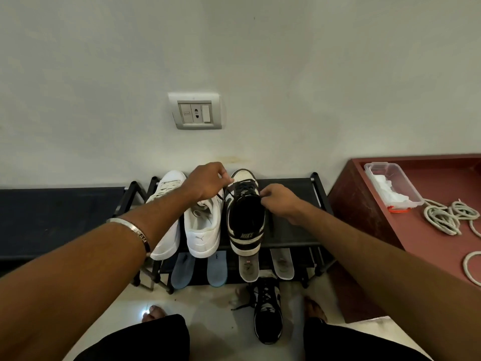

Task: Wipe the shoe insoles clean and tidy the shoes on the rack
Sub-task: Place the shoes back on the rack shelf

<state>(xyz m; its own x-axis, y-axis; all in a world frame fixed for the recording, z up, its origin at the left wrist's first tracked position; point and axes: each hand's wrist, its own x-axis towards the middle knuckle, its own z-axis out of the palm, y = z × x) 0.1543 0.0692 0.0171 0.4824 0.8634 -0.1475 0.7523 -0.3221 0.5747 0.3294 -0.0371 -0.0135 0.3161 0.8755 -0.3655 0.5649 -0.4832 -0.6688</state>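
Hands, left [208, 182] and right [279, 201], each apparently pinch black laces of the black-and-white leather sneaker [246, 217] at frame centre; tugging could topple it.

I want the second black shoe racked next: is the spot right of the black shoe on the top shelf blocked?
Nothing visible blocks it: the top shelf is bare right of the racked black shoe; the black shoe on the floor lies below.
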